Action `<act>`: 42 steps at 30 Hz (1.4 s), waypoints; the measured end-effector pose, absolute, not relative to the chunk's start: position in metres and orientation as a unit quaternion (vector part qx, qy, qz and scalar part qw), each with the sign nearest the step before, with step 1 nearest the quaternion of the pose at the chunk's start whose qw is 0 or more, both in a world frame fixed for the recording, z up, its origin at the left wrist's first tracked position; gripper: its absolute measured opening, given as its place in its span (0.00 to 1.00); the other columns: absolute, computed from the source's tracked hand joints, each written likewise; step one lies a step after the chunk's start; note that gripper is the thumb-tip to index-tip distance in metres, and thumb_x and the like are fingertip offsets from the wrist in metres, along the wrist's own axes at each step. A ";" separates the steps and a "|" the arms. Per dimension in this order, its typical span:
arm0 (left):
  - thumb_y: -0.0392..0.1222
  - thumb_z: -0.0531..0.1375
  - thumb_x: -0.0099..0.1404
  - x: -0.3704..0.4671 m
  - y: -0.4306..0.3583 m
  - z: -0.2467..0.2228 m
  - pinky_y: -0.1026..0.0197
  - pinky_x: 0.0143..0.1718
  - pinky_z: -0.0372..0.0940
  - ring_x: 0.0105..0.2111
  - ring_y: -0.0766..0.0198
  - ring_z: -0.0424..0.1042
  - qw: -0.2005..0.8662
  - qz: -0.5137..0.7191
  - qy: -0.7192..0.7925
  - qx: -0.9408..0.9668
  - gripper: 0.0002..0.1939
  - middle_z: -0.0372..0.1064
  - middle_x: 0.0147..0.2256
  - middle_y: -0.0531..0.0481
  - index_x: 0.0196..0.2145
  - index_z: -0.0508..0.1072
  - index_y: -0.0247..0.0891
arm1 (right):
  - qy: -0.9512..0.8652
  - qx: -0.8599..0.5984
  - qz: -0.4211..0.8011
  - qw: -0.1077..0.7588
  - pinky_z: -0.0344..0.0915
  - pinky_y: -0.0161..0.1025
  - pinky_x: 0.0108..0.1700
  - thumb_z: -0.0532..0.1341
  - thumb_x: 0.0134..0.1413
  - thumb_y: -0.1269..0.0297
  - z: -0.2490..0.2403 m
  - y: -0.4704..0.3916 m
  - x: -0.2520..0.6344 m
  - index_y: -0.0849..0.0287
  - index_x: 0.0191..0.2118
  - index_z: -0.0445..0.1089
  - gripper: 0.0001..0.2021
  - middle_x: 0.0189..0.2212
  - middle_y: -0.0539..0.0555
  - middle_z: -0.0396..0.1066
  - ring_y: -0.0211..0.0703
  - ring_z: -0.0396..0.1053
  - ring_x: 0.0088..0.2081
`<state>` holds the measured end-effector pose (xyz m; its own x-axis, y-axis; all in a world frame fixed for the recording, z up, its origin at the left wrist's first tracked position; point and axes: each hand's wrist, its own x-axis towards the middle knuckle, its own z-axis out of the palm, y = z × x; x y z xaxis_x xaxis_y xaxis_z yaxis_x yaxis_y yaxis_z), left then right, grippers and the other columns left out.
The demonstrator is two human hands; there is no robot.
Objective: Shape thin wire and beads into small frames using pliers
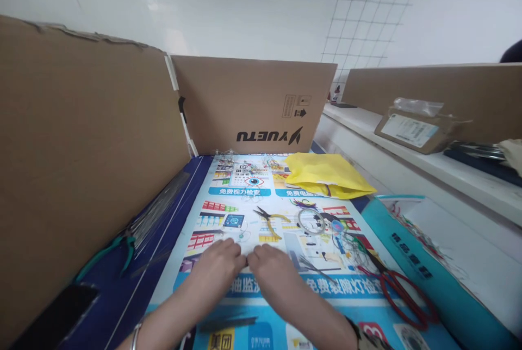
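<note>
At lower centre, our bare left hand [224, 260] and bare right hand [272, 267] meet, both curled; we cannot tell what they grasp. Yellow-handled metal pliers [268, 218] lie just above.

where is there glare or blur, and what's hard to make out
Head view: pale glare patches on the glossy white wall; head view: blurred edges on the black rectangular object at lower left; head view: anything between the bare left hand and bare right hand is too small to make out.

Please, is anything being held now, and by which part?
It cannot be told: the left grip and right grip, close together, hide whatever may be between them.
</note>
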<state>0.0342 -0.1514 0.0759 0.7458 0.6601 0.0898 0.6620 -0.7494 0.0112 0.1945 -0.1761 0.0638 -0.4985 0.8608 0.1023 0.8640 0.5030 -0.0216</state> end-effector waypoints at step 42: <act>0.30 0.49 0.61 0.018 -0.076 0.109 0.63 0.29 0.57 0.32 0.60 0.70 0.000 -0.125 -0.505 -0.854 0.11 0.69 0.31 0.49 0.31 0.69 0.38 | -0.812 -0.519 0.129 0.232 0.58 0.36 0.42 0.55 0.49 0.75 0.096 -0.074 0.188 0.58 0.31 0.67 0.07 0.35 0.53 0.66 0.40 0.64 0.40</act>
<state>0.0178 -0.0759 0.1092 0.4582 0.8628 0.2135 0.8629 -0.4894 0.1260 0.1879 -0.0740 0.0958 -0.3532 0.9033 0.2433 0.7832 0.4278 -0.4511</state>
